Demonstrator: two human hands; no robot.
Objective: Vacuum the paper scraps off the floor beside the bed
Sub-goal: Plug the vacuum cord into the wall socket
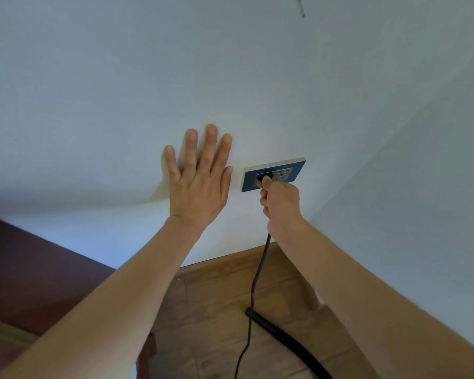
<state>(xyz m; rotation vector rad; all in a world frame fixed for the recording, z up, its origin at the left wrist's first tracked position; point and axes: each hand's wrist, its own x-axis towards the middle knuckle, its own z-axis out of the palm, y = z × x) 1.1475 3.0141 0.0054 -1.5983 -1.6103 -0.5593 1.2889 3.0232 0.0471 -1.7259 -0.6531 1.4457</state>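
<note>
Head view: a white wall (121, 91) is pressed by the flat, straight-fingered left hand (200, 184). A black hose (282, 337) is laid diagonally across the wooden floor (216, 296). A black plug (263, 177), gripped by the right hand (279, 203), is pointed into the socket (272, 175), its cord (253, 291) hung downward.

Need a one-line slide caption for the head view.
Right hand holds plug at wall socket; left hand flat on wall.

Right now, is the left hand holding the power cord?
No: the left hand lies flat and open on the wall; the right hand grips the plug.
</note>
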